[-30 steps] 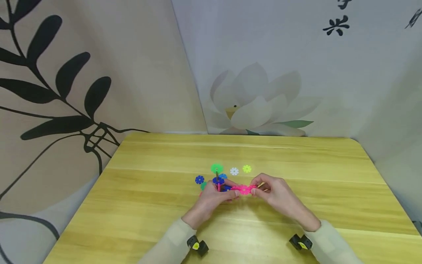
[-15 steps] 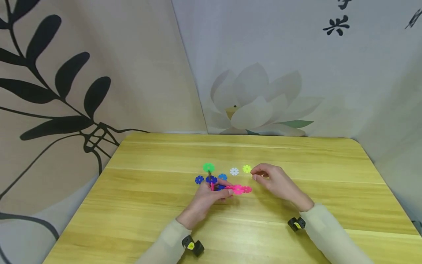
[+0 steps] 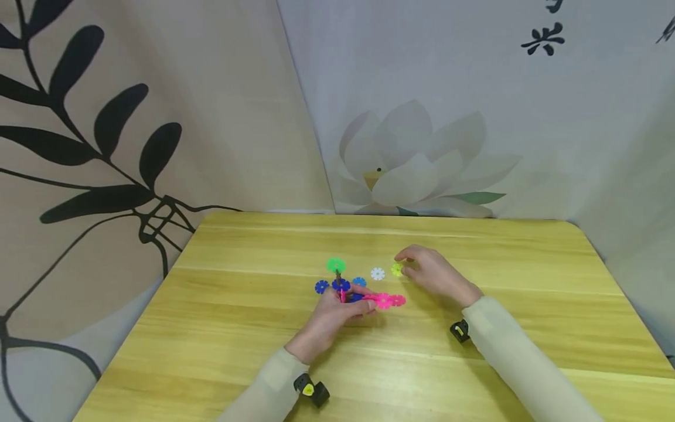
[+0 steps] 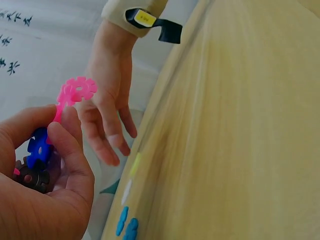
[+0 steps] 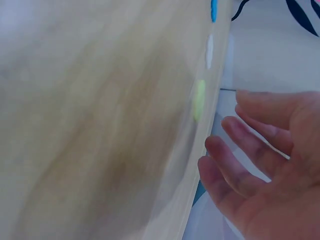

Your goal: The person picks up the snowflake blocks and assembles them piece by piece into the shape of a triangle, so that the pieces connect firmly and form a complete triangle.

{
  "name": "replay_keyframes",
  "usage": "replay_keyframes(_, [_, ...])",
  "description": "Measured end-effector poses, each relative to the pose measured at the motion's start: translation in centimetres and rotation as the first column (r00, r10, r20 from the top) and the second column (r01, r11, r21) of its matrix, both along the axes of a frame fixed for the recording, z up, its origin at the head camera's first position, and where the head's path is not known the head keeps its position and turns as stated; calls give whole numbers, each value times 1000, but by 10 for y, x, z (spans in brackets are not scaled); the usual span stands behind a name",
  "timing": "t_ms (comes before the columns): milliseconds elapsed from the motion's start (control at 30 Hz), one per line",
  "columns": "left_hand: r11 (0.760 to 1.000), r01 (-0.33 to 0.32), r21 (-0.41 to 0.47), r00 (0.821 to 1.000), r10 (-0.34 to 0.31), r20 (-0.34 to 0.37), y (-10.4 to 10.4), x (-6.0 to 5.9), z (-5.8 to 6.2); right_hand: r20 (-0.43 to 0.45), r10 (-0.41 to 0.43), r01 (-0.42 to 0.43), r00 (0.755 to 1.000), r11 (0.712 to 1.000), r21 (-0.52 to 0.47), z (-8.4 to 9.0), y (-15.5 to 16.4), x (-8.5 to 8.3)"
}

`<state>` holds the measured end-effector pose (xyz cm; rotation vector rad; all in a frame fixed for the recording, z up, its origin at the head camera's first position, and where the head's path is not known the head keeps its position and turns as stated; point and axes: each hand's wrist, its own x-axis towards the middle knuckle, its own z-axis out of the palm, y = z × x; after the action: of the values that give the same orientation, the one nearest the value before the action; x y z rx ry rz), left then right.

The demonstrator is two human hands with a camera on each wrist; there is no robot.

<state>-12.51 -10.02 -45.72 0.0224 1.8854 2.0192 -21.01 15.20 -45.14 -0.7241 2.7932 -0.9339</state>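
My left hand (image 3: 326, 319) pinches a built piece of notched snowflake discs between thumb and fingers. Its pink discs (image 3: 384, 301) stick out to the right, and a green disc (image 3: 336, 265) tops a brown stem above a dark blue disc (image 3: 341, 285). In the left wrist view another blue disc (image 4: 39, 150) and a dark brown disc (image 4: 32, 179) sit in the palm, partly covered by fingers. My right hand (image 3: 435, 272) hovers with loosely bent, parted fingers at a loose yellow disc (image 3: 396, 270). Nothing lies between those fingers in the right wrist view.
Left of the yellow disc are a loose white disc (image 3: 377, 274) and a light blue disc (image 3: 359, 282). Farther left lies a dark blue loose disc (image 3: 321, 286). The wooden table (image 3: 237, 275) ends at a printed backdrop (image 3: 422, 76) behind.
My right hand has let go of the pink discs and moved up and away to the yellow disc. My left hand has shifted slightly left, carrying the joined discs.
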Motion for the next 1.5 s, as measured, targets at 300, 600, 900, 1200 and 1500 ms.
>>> replay_keyframes(300, [999,9,31,1000,-8,-9,2,-3,1,39,38,-39,999,998,50,-6,-1,-14])
replay_keyframes(600, [999,8,34,1000,-7,-7,3,-4,1,74,45,-50,996,996,74,-5,1,-18])
replay_keyframes(900, [999,1,40,1000,-1,1,3,-4,0,54,32,-37,998,994,99,-6,3,-18])
replay_keyframes(1200, [1000,-15,28,1000,15,4,5,-4,1,101,-35,33,994,999,18,-7,16,-5])
replay_keyframes(1500, [998,-4,63,1000,3,9,7,-4,1,208,-81,106,975,988,-114,-5,25,16])
